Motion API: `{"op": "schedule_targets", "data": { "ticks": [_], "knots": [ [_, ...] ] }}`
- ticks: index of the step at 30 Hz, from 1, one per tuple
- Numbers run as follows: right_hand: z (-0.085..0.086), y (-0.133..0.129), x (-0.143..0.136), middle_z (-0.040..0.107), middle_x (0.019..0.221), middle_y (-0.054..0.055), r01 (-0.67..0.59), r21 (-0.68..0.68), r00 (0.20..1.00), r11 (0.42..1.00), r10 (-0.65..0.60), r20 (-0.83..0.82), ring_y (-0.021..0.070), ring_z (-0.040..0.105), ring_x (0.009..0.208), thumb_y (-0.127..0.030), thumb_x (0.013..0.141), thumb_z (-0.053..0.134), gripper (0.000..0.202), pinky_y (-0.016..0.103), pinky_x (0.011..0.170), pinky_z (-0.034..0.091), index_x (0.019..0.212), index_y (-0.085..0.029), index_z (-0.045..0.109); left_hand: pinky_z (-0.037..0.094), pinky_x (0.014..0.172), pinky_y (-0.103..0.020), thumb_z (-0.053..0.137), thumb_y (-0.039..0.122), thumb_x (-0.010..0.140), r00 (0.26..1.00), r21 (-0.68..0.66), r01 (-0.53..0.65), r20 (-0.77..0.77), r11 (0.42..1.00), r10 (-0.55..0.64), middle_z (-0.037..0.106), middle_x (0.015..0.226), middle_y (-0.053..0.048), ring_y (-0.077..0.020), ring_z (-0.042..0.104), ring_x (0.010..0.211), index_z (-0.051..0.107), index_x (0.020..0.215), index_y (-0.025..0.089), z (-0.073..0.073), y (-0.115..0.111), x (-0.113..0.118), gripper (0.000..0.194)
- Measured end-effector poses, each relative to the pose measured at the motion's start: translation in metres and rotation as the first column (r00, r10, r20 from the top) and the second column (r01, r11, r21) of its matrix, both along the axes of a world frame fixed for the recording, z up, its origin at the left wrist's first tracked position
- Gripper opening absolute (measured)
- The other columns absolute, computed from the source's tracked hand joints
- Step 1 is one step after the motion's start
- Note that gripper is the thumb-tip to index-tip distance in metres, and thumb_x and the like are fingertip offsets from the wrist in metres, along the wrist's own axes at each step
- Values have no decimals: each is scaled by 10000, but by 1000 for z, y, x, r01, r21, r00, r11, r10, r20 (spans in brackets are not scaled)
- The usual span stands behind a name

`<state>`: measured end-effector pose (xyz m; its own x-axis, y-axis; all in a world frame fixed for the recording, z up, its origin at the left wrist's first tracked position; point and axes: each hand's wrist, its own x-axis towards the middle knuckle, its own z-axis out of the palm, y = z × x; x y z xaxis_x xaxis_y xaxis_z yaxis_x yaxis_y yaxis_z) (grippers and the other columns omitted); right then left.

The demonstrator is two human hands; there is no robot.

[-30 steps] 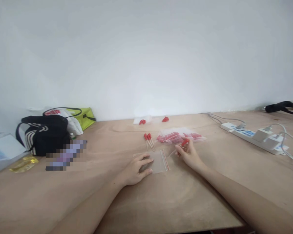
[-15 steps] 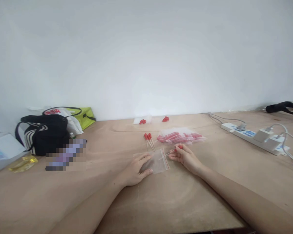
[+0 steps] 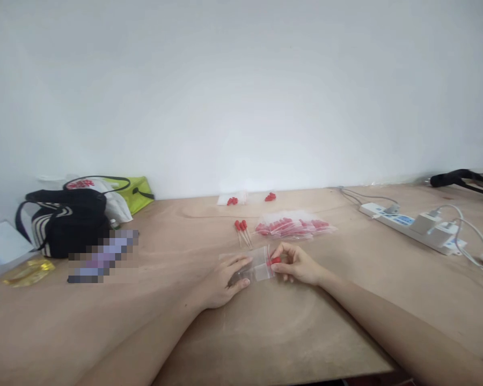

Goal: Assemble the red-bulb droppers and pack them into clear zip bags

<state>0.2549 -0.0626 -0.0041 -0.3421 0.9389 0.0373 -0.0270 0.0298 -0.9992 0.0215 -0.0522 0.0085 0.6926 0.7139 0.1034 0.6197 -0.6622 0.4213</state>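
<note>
My left hand (image 3: 227, 276) lies on a clear zip bag (image 3: 262, 257), pressing it to the table with fingers stretched out and thumb apart. At the bag's red-striped mouth, my right hand (image 3: 295, 264) pinches the red bulb of a dropper (image 3: 276, 260). The dropper's thin tube points left into the bag, though its tip is hard to make out. Just beyond the bag lie several red-bulbed droppers (image 3: 241, 230) side by side. Behind my right hand is a pile of filled clear bags (image 3: 293, 225) with red bulbs showing through.
Small red pieces (image 3: 232, 201) and another red cluster (image 3: 270, 197) lie near the wall. A white power strip (image 3: 406, 225) with plugs and cables is on the right. At the left are a black bag (image 3: 70, 220), a green bag (image 3: 134, 193) and a yellow packet (image 3: 29, 272).
My right hand has moved left to the bag's mouth, carrying the dropper's tube further into the bag. My left hand stays on the bag. The view has shifted slightly.
</note>
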Motion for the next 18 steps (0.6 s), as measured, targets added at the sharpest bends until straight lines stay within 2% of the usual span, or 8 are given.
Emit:
{"op": "schedule_targets", "data": {
  "ticks": [2, 5, 12, 15, 18],
  "knots": [
    [1, 0, -4, 574, 662, -43, -57, 38, 995, 998, 59, -79, 61, 533, 467, -363, 569, 699, 352, 193, 442, 418, 714, -181, 435, 286, 989, -376, 419, 395, 826, 1000, -1, -5, 7, 1000, 5, 379, 1311, -61, -209, 344, 1193, 370, 1256, 229, 0, 0, 0, 464],
    [1, 3, -8, 562, 606, -48, -99, 76, 988, 992, 107, -108, 73, 542, 540, -370, 582, 691, 334, 223, 546, 439, 678, -178, 435, 281, 992, -377, 419, 400, 826, 1000, -11, 0, 15, 1000, 0, 383, 1310, -59, -211, 343, 1194, 376, 1254, 229, 1, 0, 1, 463],
    [-3, 9, -5, 567, 570, -18, 28, 51, 997, 998, -31, 65, 88, 497, 524, -414, 526, 709, 331, 230, 534, 385, 583, -141, 530, 297, 983, -365, 485, 414, 787, 999, -104, 43, -9, 994, -44, 416, 1289, -45, -219, 380, 1171, 427, 1218, 244, 15, 3, -11, 467],
    [-3, 10, -3, 563, 584, -3, -2, 148, 984, 989, -24, 175, 114, 505, 580, -471, 628, 614, 343, 246, 571, 386, 572, -134, 589, 286, 990, -367, 498, 426, 777, 998, -120, 47, -25, 992, -50, 415, 1291, -37, -217, 375, 1176, 444, 1207, 260, 16, 7, -18, 464],
    [-4, 9, 0, 563, 631, 10, -61, 310, 953, 949, -37, 302, 134, 511, 661, -451, 721, 521, 363, 249, 616, 391, 549, -142, 604, 297, 984, -359, 506, 421, 774, 998, -128, 63, 2, 990, -63, 419, 1288, -31, -207, 393, 1164, 483, 1175, 275, 13, 10, -21, 428]
  ]
}}
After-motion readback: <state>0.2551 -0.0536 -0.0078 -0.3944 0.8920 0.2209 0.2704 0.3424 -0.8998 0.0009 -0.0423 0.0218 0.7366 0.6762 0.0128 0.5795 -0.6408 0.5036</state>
